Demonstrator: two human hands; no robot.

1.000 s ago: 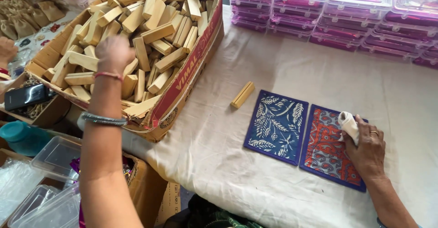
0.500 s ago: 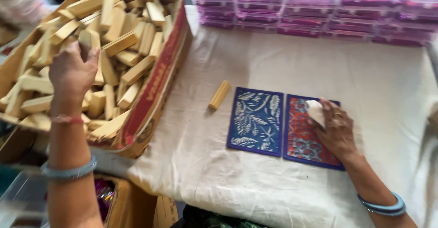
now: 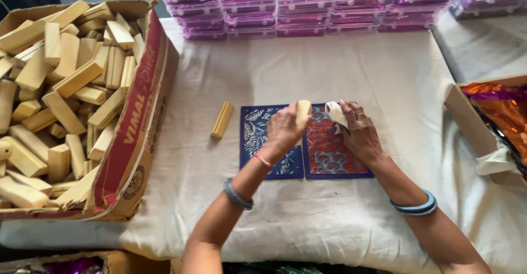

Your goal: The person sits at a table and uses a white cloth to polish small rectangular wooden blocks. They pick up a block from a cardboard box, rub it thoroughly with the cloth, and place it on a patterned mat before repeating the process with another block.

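Observation:
My left hand [image 3: 284,131] holds a pale wooden block [image 3: 303,112] upright over two patterned tiles, a blue one [image 3: 256,137] and a red one [image 3: 330,153], lying side by side on the white cloth. My right hand [image 3: 359,136] rests on the red tile and grips a small white rag [image 3: 335,113] close to the block. Another wooden block [image 3: 222,120] lies flat on the cloth just left of the blue tile.
A big cardboard box [image 3: 140,126] full of several wooden blocks stands at the left. Stacks of purple-lidded plastic boxes [image 3: 307,5] line the far edge. At the right is a carton with orange and purple foil [image 3: 497,109]. White cloth [image 3: 307,224] covers the table.
My left hand left the cardboard box and came over the tiles with a wooden block in it. My right hand stayed on the red tile with the rag.

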